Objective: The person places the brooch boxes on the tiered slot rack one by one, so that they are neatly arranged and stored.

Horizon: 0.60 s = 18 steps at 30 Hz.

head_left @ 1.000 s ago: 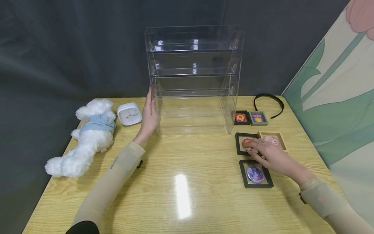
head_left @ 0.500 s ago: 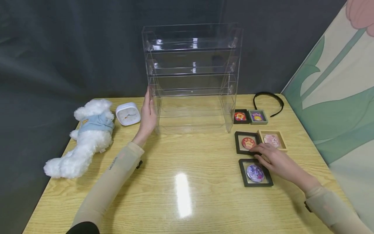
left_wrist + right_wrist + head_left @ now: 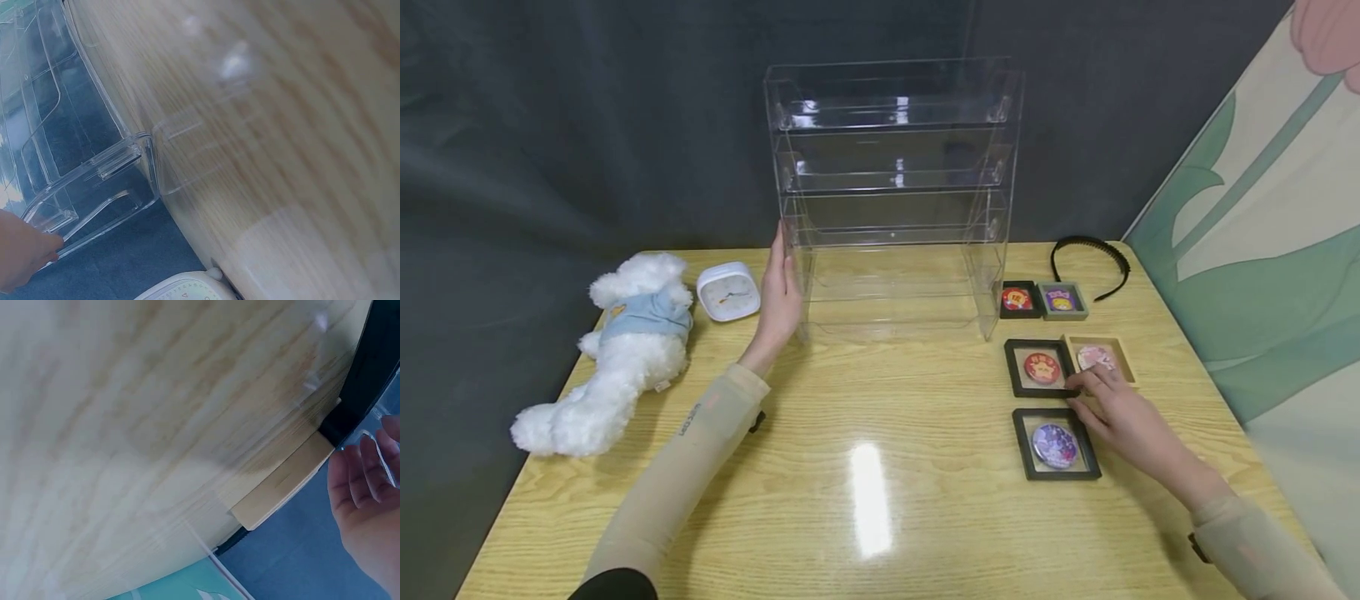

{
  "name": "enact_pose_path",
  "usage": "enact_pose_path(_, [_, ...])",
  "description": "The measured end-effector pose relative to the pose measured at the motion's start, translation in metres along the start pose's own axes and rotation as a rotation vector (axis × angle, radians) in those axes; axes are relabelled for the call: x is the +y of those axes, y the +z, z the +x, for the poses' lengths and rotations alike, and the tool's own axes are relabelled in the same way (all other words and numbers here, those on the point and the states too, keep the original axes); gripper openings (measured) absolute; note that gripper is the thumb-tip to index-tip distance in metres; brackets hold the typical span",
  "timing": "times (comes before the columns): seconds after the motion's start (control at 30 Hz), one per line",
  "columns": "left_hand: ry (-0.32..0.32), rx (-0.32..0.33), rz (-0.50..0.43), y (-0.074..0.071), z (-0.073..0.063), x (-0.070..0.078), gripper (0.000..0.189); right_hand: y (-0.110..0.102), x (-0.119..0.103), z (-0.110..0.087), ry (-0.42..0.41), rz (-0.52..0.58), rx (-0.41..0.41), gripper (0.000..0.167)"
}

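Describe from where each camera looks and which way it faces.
Head: worn on the head, facing forward and down at the clear rack and table; left hand, right hand and sleeves show.
Left wrist: worn there, facing the rack's side and table; part of the left hand shows at the left edge.
Right wrist: worn there, facing the table and wooden frame; part of the right hand shows at the right edge.
Head and left wrist share the rack and white clock.

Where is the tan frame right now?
In the head view, the tan frame sits at right on the table, right of the larger red-badged black frame; the right hand partly covers its near edge.
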<state>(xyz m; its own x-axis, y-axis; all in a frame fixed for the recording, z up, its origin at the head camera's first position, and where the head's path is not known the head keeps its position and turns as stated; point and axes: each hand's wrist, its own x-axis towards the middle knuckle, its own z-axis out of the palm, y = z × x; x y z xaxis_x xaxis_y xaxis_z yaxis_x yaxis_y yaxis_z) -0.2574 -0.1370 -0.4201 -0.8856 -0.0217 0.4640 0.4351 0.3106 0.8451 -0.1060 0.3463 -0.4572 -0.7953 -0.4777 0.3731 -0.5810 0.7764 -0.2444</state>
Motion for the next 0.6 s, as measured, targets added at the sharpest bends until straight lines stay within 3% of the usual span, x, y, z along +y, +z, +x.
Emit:
enact_pose_path(0.3, [0.017, 0.004, 0.001, -0.001, 0.001, -0.002, 0.055, 0.002, -0.002, -0.009, 0.033, 0.010, -0.057, 0.027])
enact_pose_path(0.6, [0.018, 0.009, -0.001, 0.001, 0.001, -0.003, 0.055, 0.007, -0.001, -0.013, 0.077, 0.033, -0.056, 0.020])
